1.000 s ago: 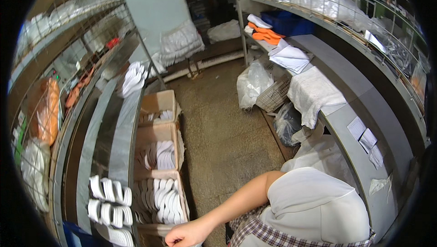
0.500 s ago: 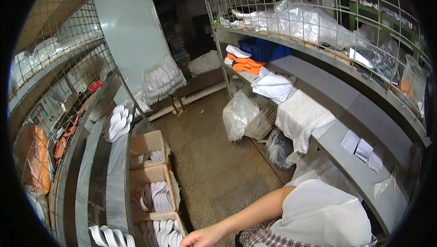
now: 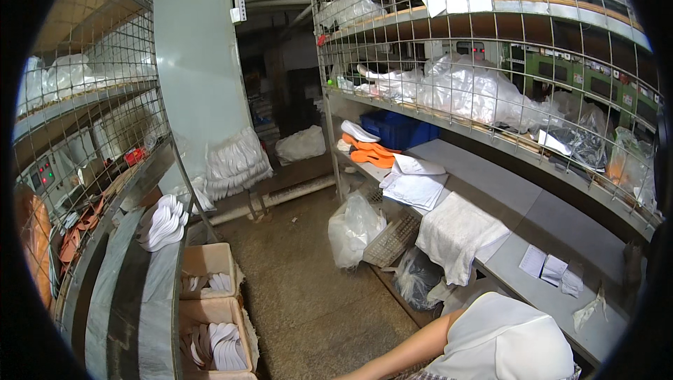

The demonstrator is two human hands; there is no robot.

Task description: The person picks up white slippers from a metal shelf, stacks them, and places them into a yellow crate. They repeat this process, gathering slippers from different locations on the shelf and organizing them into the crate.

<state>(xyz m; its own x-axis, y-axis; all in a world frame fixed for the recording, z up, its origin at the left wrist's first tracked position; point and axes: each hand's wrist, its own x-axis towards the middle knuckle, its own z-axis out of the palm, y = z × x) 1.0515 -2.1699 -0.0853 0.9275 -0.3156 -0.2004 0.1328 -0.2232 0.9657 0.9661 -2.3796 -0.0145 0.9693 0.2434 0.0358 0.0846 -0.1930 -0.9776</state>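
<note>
Neither of my hands shows. My right arm, in a short white sleeve (image 3: 501,341), enters at the lower right, and its bare forearm (image 3: 406,352) runs left until the lower edge cuts it off before the hand. What that hand touches is hidden. Nearest beyond it on the left are tan bins: a near bin (image 3: 210,308) with white shoe-sole pieces (image 3: 228,346), and a far bin (image 3: 207,259) with more. On the grey bench (image 3: 158,303) beside them lies a fanned stack of white soles (image 3: 165,223).
A long grey table (image 3: 515,257) on the right carries a white cloth (image 3: 463,229), papers (image 3: 413,187), orange soles (image 3: 375,153) and a blue crate (image 3: 392,131). Wire-mesh shelves (image 3: 484,92) overhang it. A plastic bag (image 3: 356,229) and basket (image 3: 392,240) stand on the floor (image 3: 301,296).
The view has tipped upward, so the scene sits lower. My right hand, seen half a second ago by the nearest bin of soles, has left the picture, with that bin's soles and a near sole stack.
</note>
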